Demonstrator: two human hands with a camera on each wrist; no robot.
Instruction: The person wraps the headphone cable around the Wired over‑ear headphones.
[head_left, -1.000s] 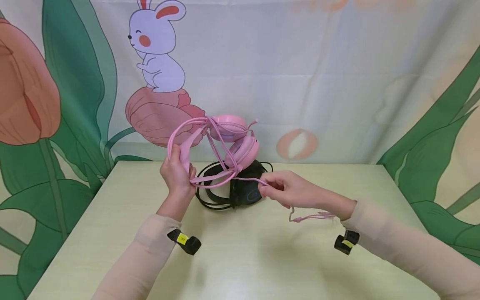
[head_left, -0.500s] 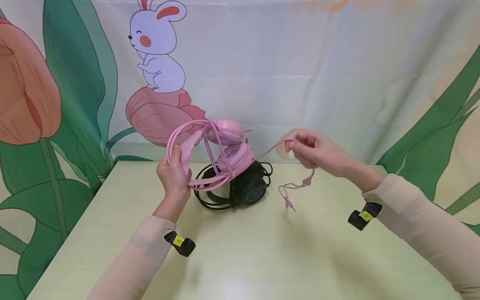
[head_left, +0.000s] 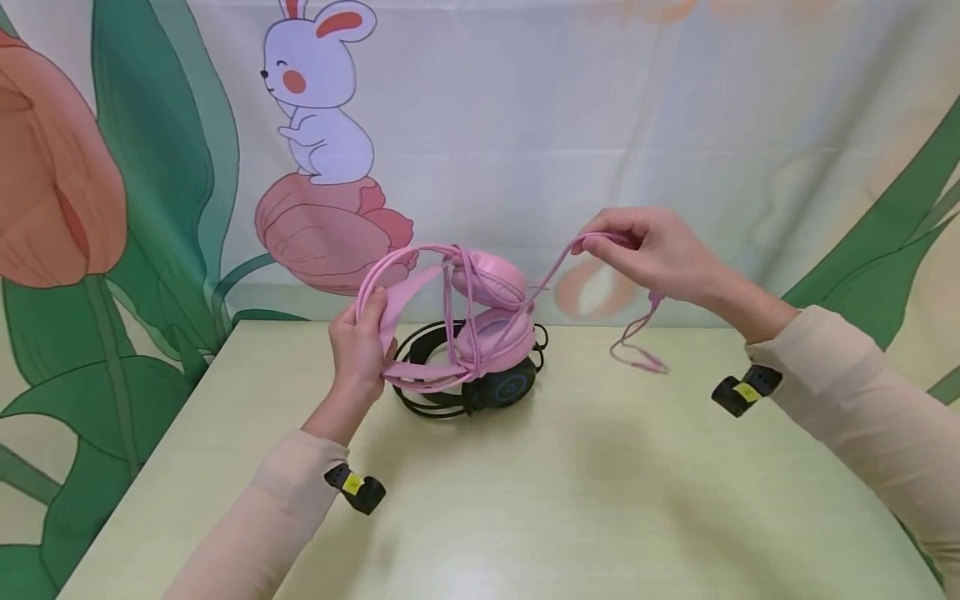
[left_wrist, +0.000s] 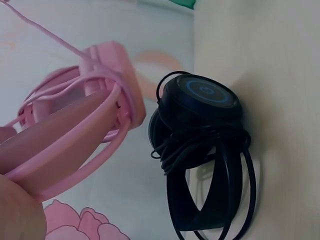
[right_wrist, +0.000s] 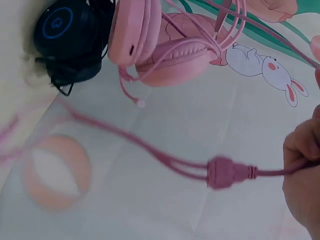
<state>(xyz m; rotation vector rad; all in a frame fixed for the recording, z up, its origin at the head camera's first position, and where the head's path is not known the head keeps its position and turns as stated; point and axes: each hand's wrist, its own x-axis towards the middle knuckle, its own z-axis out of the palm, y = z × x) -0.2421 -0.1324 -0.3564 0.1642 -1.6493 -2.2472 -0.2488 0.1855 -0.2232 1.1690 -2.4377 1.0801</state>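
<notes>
My left hand (head_left: 358, 346) grips the headband of a pink headset (head_left: 491, 279), holding it up in the air with both ear cups to the right. Several turns of pink cable are wound round the band and cups. Out to the right, my right hand (head_left: 656, 250) pinches the pink cable (head_left: 557, 265), which slants up from the cups. The cable's loose end, with a splitter (right_wrist: 222, 172) and two thin branches, dangles below that hand. Behind and under the pink headset lies a black headset (left_wrist: 200, 100) on the table, partly covered by it in the head view.
The pale wooden table (head_left: 480, 500) reaches back to a hanging cloth (head_left: 480, 125) printed with a rabbit, tulips and leaves. Black cable (left_wrist: 252, 185) is looped round the black headset's band. A small black camera is strapped at each wrist.
My right hand has risen and moved right with the cable, which now runs up from the cups. The pink headset tips slightly, its cups shifting right. The black headset stays put.
</notes>
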